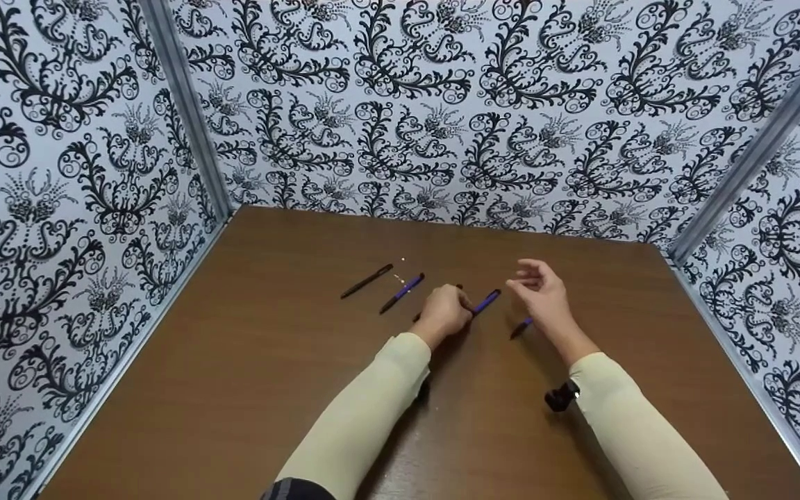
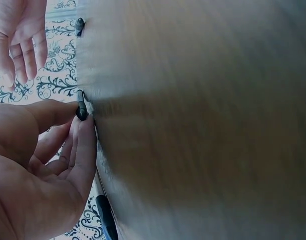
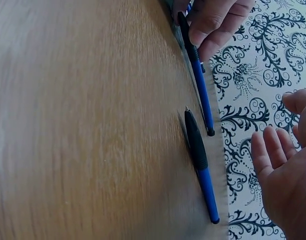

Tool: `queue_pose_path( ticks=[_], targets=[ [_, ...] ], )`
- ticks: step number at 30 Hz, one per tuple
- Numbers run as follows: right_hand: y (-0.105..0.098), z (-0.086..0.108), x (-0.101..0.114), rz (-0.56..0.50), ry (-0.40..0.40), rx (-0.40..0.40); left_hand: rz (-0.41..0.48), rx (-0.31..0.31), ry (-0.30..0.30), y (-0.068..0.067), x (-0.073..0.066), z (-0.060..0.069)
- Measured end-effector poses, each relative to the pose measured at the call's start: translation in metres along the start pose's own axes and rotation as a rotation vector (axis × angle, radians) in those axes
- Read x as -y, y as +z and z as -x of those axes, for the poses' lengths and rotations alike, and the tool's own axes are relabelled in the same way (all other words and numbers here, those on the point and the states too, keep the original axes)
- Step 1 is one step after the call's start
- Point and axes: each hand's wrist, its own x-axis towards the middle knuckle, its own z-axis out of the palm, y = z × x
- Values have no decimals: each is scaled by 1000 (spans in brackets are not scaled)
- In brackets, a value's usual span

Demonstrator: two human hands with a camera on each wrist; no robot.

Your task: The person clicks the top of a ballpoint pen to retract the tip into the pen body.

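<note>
My left hand pinches a blue pen by its black grip, low over the brown table. The right wrist view shows the fingers on that grip, with the blue barrel of the pen pointing away from them. Another pen lies mostly hidden beneath my left hand; only its dark ends show. My right hand hovers with loosely bent fingers and holds nothing. Below it, partly covered in the head view, lies a second blue pen with a black grip, its tip out.
Left of my hands lie a black pen and another blue pen, roughly parallel. Small light specks dot the wood near them. Patterned walls with grey metal corner strips enclose the table at the back and sides.
</note>
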Motion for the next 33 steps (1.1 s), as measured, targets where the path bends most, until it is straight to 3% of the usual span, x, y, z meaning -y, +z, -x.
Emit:
queue_pose_path(
  ticks=[5,11,19,27,30,33],
  targets=[
    [1,5,12,-3,5,10,5,16,-29,-11,-8,11],
    [0,16,36,-19,6,24,15,8,-32,-13,-10,12],
    [-2,18,39,-4,9,26,26,12,-31,-23,-19,24],
    [-2,21,46,19,24,41,27,12,-2,-2,7,-5],
    [-2,20,45,21,28,43,54,0,4,-2,8,-5],
    [-4,16,35,19,38,41,92,-30,10,-8,3,3]
  ],
)
